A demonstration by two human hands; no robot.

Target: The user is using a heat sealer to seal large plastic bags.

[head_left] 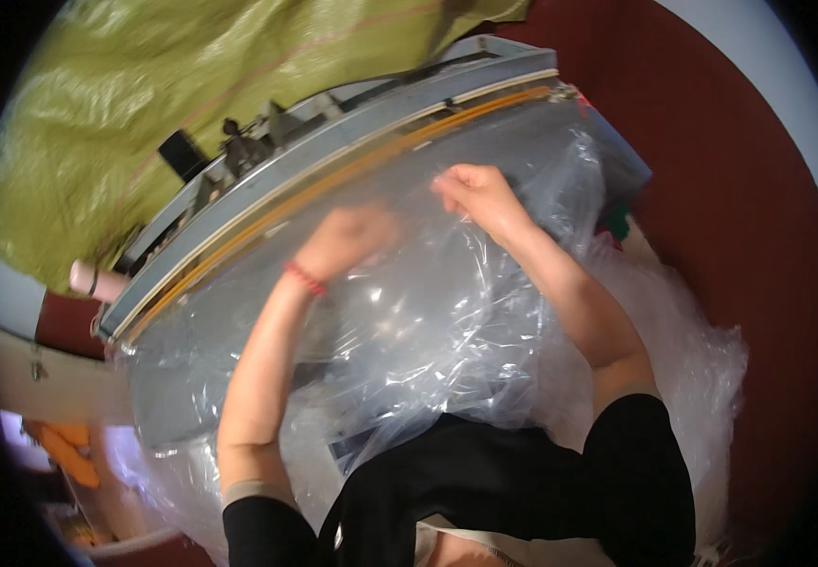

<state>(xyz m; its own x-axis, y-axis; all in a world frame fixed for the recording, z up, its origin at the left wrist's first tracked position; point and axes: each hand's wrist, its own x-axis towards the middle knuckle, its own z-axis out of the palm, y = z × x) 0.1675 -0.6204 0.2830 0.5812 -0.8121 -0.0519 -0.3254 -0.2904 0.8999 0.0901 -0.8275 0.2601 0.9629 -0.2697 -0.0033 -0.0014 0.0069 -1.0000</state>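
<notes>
Red floor [758,236]: cut off at right by the dark rim of the lens. Yellow-green tarp [144,94]: beyond the frame, upper edge out of view.

Clear plastic sheet [409,350]: spread, wrinkled, over the grey table [630,163], between the metal frame and the person. Its near part is hidden by the black shirt [484,482]; glare and folds make its edges hard to trace. It spans side to side below the frame and hangs past the table at right. Which way its long axis points cannot be told.

Metal frame [319,146]: long axis runs from lower left to upper right. Small dark parts along its far side are hard to make out. The orange strip [484,111] follows the same axis along the near side.

The 2 forearms reach up and inward, elbows bent, above the sheet. Left hand [357,236]: over the sheet, near the strip, blurred by motion; whether it is open or closed cannot be told. Right hand [475,194]: fingers bent, tips pointing left; whether the tips meet or pinch film cannot be told.

Pink bottle [97,282]: lies at the frame's left end. Red bracelet [305,279]: 1, around the left wrist.
</notes>
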